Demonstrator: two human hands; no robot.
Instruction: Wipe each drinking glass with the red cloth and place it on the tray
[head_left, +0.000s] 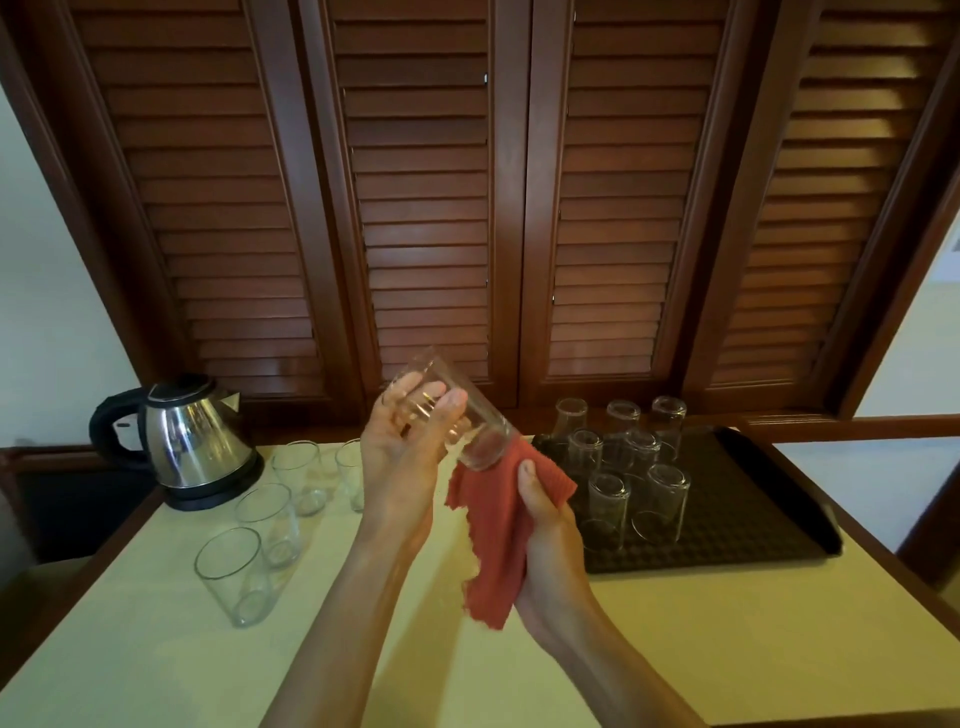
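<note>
Clear drinking glass (457, 410) tilted above crumpled red cloth (498, 525), upside-down clear glasses (660, 499) on dark rectangular tray (753, 519), upright glasses (234, 571) left

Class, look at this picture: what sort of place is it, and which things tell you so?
Probably a hotel room or guest-house tea corner: a kettle on a table, many matching glasses on a tray, and louvred doors behind.
</note>
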